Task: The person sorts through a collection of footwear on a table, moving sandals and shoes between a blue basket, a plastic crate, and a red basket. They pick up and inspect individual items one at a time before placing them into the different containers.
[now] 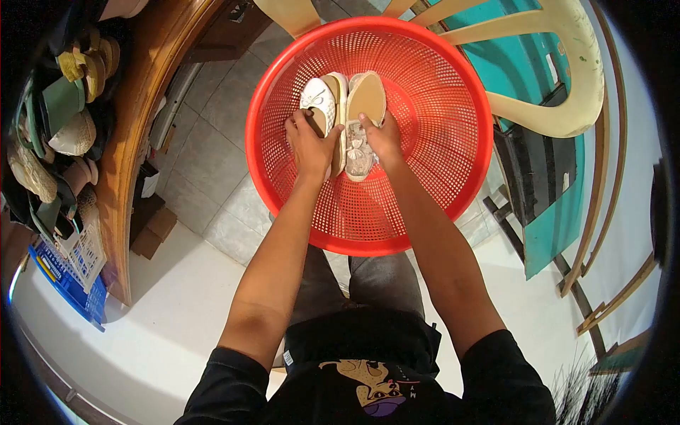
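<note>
A large red plastic basket (453, 92) with mesh walls is in front of me, and both my hands reach inside it. My left hand (312, 145) is closed around a white slip-on shoe (316, 94) with a bow-like detail on its toe. Another sole (338, 152) shows edge-on beside that shoe, partly covered by my fingers. My right hand (384, 139) grips a sandal (366, 99) with a tan insole and a clear or silvery strap, its thumb on the insole. The footwear is side by side, the toe of the white shoe pointing away from me.
At the left, several shoes (74, 134) are piled by a curved wooden edge (113, 184), above a blue crate (88, 301). A cream plastic chair (567, 71) stands at the right behind the basket, near teal panels (559, 234). Grey tiles (212, 152) cover part of the floor.
</note>
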`<control>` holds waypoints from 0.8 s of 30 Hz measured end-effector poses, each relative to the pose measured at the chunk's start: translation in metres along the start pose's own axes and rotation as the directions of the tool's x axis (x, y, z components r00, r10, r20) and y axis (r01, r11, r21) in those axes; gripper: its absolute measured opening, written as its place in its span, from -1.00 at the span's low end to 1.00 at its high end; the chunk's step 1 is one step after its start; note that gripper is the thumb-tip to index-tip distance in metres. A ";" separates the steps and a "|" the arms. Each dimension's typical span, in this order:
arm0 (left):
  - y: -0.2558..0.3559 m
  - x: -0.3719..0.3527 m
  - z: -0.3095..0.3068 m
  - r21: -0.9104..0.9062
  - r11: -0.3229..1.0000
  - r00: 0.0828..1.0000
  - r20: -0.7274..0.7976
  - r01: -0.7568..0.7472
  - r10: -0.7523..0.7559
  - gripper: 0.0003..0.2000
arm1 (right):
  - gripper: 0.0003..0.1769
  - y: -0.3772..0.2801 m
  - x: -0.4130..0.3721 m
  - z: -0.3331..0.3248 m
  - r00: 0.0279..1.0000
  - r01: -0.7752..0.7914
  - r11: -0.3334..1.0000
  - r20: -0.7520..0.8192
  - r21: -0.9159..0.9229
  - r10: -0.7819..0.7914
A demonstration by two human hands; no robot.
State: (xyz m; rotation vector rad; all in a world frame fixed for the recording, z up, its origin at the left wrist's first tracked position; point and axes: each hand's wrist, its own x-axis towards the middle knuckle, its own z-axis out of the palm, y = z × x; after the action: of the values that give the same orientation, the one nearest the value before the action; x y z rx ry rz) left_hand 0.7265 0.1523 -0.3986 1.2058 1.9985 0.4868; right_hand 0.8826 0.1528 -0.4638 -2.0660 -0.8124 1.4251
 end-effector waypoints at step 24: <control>-0.004 -0.004 0.023 0.049 0.998 0.999 -0.004 -0.035 0.035 -0.19 | -0.18 -0.026 0.004 0.013 0.994 -0.113 0.963 -0.040 -0.244 0.106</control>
State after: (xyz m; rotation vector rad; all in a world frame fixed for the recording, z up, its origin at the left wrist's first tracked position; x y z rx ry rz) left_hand 0.7425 0.1459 -0.4146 1.2720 2.0069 0.4609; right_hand 0.8659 0.1744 -0.4525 -2.3433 -0.9164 1.4115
